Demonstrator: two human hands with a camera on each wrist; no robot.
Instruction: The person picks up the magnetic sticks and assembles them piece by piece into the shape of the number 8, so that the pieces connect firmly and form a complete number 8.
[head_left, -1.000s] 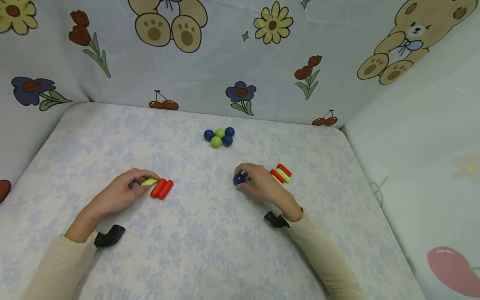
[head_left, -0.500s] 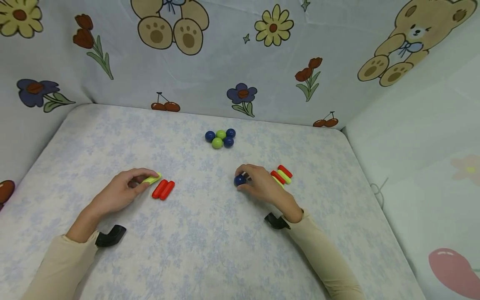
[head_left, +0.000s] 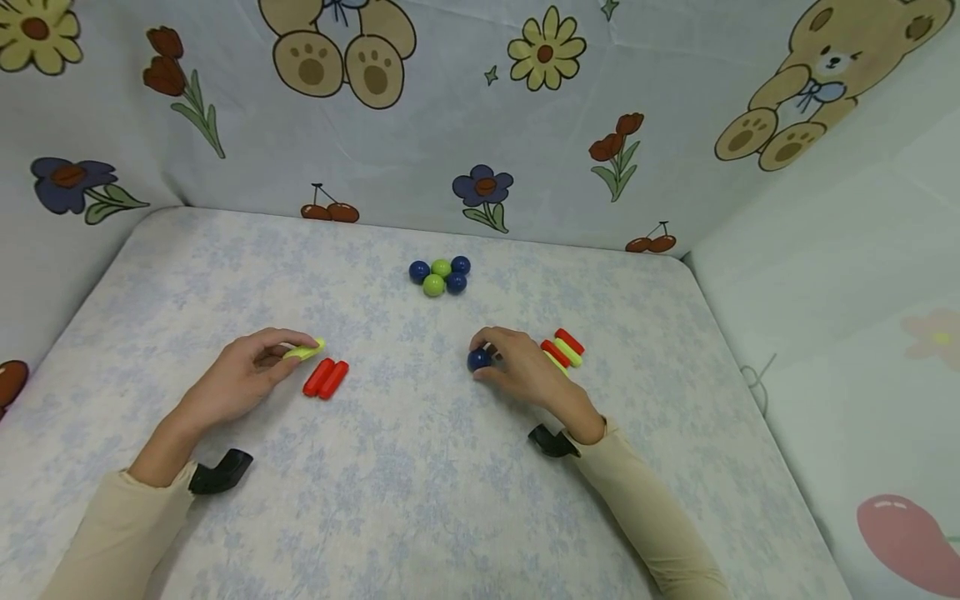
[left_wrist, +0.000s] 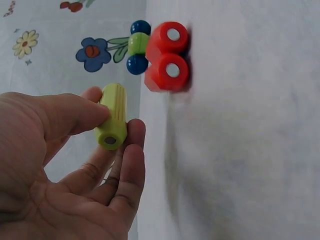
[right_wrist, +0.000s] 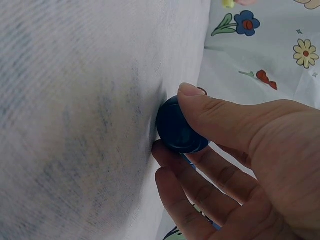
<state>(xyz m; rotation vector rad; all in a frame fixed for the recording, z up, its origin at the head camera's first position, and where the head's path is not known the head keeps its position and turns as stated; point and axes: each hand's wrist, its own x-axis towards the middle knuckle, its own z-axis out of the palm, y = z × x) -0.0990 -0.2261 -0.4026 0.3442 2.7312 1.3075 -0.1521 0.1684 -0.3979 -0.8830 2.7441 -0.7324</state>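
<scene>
My left hand [head_left: 238, 377] pinches a yellow-green rod [left_wrist: 114, 116] between thumb and fingers, held off the table. The rod has ribbed sides and a silvery disc in its end. Just right of that hand, two red rods [head_left: 326, 379] with similar end discs lie side by side on the table. My right hand [head_left: 525, 367] holds a glossy blue ball [right_wrist: 179, 127] at the table surface, its thumb on one side and fingers on the other. Behind this hand lie red and yellow-green rods [head_left: 567, 346], partly hidden by it.
A cluster of blue and green balls [head_left: 434, 285] rests at the back middle of the patterned tablecloth [head_left: 405, 483]. A printed cloth wall [head_left: 405, 158] closes off the back, and a pale wall [head_left: 847, 333] stands on the right. Black wrist mounts [head_left: 222, 472] sit under the sleeves.
My left hand has lifted the yellow-green rod away from beside the two red rods, slightly up and back. The right hand stays in place with the blue ball.
</scene>
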